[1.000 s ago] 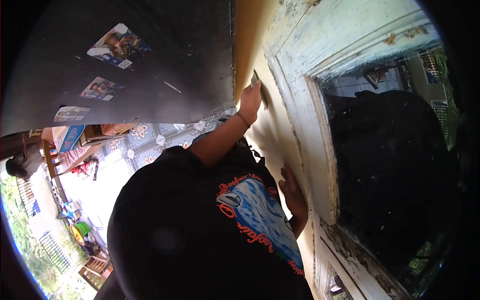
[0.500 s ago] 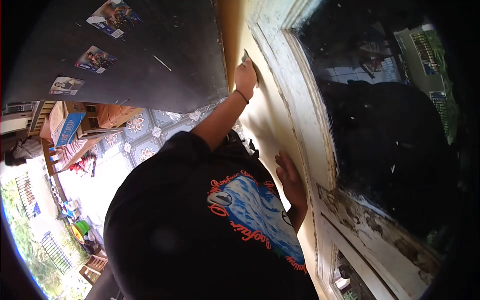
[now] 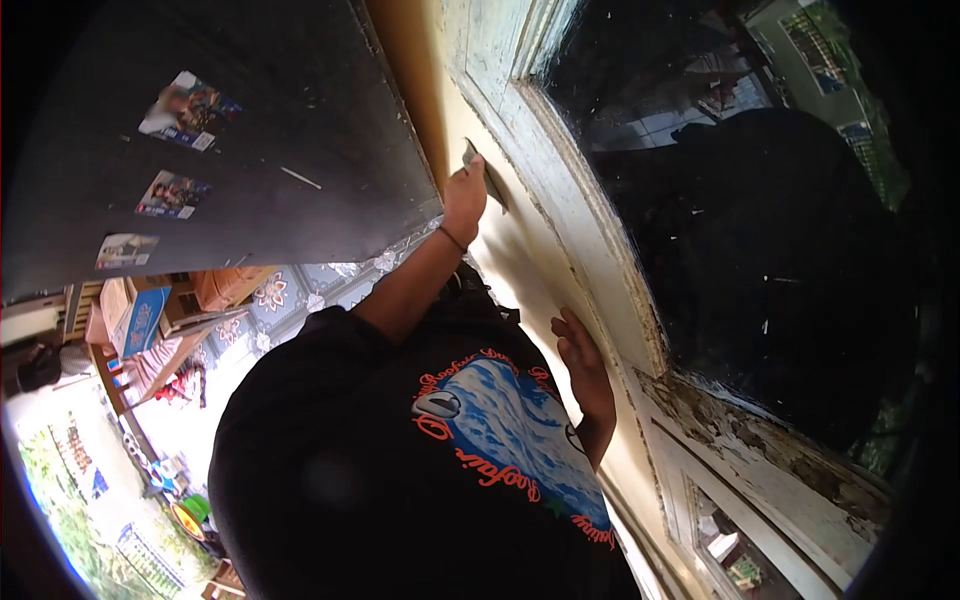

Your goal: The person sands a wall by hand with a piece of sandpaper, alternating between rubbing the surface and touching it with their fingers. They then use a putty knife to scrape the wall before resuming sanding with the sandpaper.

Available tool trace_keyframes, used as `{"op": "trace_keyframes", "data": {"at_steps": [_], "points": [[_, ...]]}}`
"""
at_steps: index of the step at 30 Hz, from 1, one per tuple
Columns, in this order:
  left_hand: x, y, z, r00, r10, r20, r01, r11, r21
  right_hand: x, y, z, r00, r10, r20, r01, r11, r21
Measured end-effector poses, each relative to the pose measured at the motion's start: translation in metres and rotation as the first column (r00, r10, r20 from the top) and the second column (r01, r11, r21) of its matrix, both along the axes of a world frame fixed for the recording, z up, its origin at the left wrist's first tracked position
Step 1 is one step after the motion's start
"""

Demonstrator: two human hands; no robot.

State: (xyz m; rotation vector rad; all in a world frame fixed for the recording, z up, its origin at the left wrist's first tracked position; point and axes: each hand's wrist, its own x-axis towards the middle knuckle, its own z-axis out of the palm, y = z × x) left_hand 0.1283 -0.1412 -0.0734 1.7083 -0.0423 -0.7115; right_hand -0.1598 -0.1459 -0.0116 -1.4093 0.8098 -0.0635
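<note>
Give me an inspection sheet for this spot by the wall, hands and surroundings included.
Surface: pale yellow wall, a narrow strip between a dark panel and a worn window frame.
Job's things: thin, flat grey tool, held at the wall.
Clutter: cartons and red cloth-like items, beyond the panel.
Left hand: closed on the tool; dark band at the wrist.
Right hand: nothing held, fingers extended beside the wall; contact cannot be told.
Cables: nothing seen.
Surroundings: pictures stuck on the panel; dark, reflective glass; lower rail flaking; patterned floor; bright greenery at the far left.
</note>
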Motion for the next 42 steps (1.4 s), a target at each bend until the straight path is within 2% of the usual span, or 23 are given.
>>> {"op": "trace_keyframes", "data": {"at_steps": [3,5,7,8,10,11,13,14,15,17,18,22,25,26,27,29,30,31,34,37,39,41,42], "points": [[-0.004,0.016,-0.004,0.984,-0.18,0.016,0.18,0.984,0.0,0.009,0.006,0.002,0.994,-0.105,-0.021,0.105,0.994,-0.003],[0.024,0.02,-0.004,0.954,-0.273,-0.126,0.261,0.96,-0.106,0.013,0.006,-0.001,0.992,-0.122,-0.019,0.121,0.992,-0.044],[0.048,0.012,0.007,0.902,-0.201,-0.382,0.058,0.933,-0.355,0.022,0.003,0.004,0.995,-0.095,-0.026,0.094,0.995,-0.033],[0.062,0.008,0.0,0.9,-0.198,-0.389,0.056,0.937,-0.346,0.025,0.003,0.004,0.995,-0.091,-0.034,0.089,0.995,-0.042],[0.083,0.006,-0.011,0.907,-0.282,-0.311,0.214,0.948,-0.235,0.031,0.002,0.003,0.996,-0.086,-0.027,0.084,0.994,-0.065],[0.086,0.011,-0.018,0.907,-0.281,-0.313,0.214,0.949,-0.232,0.033,0.003,0.002,0.996,-0.086,-0.028,0.084,0.995,-0.061],[0.09,0.018,-0.023,0.964,-0.241,-0.116,0.218,0.959,-0.181,0.038,0.004,0.0,0.992,-0.127,-0.019,0.124,0.986,-0.112],[0.088,0.009,-0.04,0.998,-0.057,0.006,0.057,0.99,-0.13,0.04,0.004,0.001,0.991,-0.129,-0.028,0.126,0.986,-0.106],[0.085,0.004,-0.038,0.998,-0.067,0.005,0.067,0.989,-0.131,0.042,0.006,0.002,0.99,-0.14,-0.029,0.136,0.985,-0.106],[0.075,-0.004,-0.036,0.988,-0.129,0.086,0.124,0.99,0.061,0.046,0.01,0.004,0.983,-0.172,-0.058,0.166,0.981,-0.098],[0.068,-0.01,-0.035,0.995,-0.059,0.084,0.05,0.994,0.1,0.047,0.011,0.005,0.982,-0.179,-0.062,0.173,0.98,-0.101],[0.083,0.0,-0.031,0.991,-0.132,0.038,0.129,0.989,0.073,0.049,0.01,0.004,0.982,-0.18,-0.059,0.173,0.979,-0.106],[0.096,0.017,-0.025,0.949,-0.296,-0.113,0.255,0.925,-0.282,0.051,0.01,0.0,0.983,-0.171,-0.063,0.164,0.98,-0.11],[0.101,0.017,-0.035,0.92,-0.35,-0.174,0.289,0.909,-0.299,0.052,0.009,-0.001,0.985,-0.162,-0.057,0.154,0.98,-0.125],[0.102,0.016,-0.048,0.922,-0.345,-0.175,0.284,0.912,-0.297,0.054,0.008,-0.001,0.986,-0.157,-0.057,0.149,0.981,-0.123],[0.097,0.01,-0.068,0.939,-0.323,-0.116,0.309,0.943,-0.121,0.056,0.006,-0.001,0.988,-0.135,-0.076,0.124,0.983,-0.137],[0.081,0.011,-0.034,0.943,-0.316,-0.101,0.319,0.948,0.01,0.058,0.005,-0.002,0.989,-0.13,-0.076,0.119,0.983,-0.137],[0.078,0.01,-0.036,0.944,-0.313,-0.105,0.316,0.949,0.012,0.058,0.005,-0.003,0.989,-0.125,-0.077,0.112,0.981,-0.158],[0.073,0.005,-0.055,0.927,-0.191,-0.323,0.125,0.969,-0.213,0.057,0.007,0.0,0.989,-0.12,-0.091,0.102,0.979,-0.178],[0.082,-0.001,-0.066,0.908,-0.122,-0.401,0.037,0.976,-0.214,0.05,0.006,0.0,0.987,-0.111,-0.114,0.09,0.981,-0.173],[0.079,-0.002,-0.07,0.926,-0.078,-0.369,0.008,0.982,-0.189,0.045,0.006,-0.003,0.986,-0.104,-0.128,0.083,0.983,-0.162],[0.072,-0.001,-0.07,0.958,-0.187,-0.218,0.159,0.977,-0.14,0.039,0.006,-0.003,0.988,-0.109,-0.111,0.092,0.985,-0.147],[0.057,0.003,-0.056,0.957,-0.184,-0.223,0.156,0.978,-0.14,0.035,0.006,-0.005,0.988,-0.106,-0.116,0.089,0.985,-0.146]]}}
